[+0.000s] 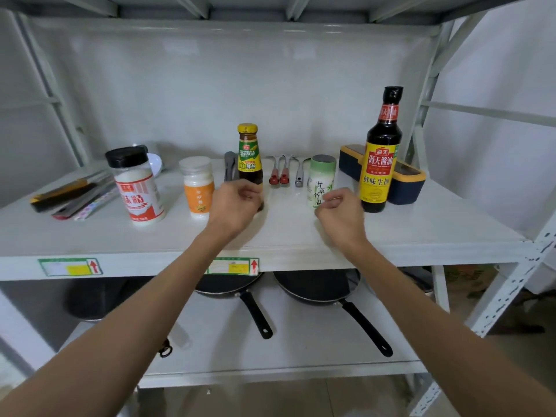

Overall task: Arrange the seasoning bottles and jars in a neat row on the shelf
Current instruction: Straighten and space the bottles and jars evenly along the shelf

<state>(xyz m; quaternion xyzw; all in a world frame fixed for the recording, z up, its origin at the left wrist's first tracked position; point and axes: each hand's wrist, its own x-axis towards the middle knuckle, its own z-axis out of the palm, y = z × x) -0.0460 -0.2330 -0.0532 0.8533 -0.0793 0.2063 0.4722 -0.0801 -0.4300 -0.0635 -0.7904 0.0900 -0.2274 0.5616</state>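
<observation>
Five seasoning containers stand in a row on the white shelf (pixel 421 224). From the left they are a black-capped MSG shaker (pixel 137 188), an orange-labelled white jar (pixel 197 188), a yellow-capped sauce bottle (pixel 249 155), a green bamboo-salt jar (pixel 321 179) and a tall soy sauce bottle (pixel 381 152). My left hand (pixel 237 204) hovers just in front of the sauce bottle and hides its base; its fingers are loosely curled around nothing. My right hand (pixel 338 212) sits in front of the green jar's lower right, fingers also loosely curled and holding nothing.
Behind the row lie knives (pixel 72 192) at the left, tongs (pixel 230 165), red-handled utensils (pixel 279 171), a white bowl (pixel 156 162) and a blue-and-yellow box (pixel 406 183). Two frying pans (pixel 316 288) rest on the lower shelf. Metal uprights frame both sides.
</observation>
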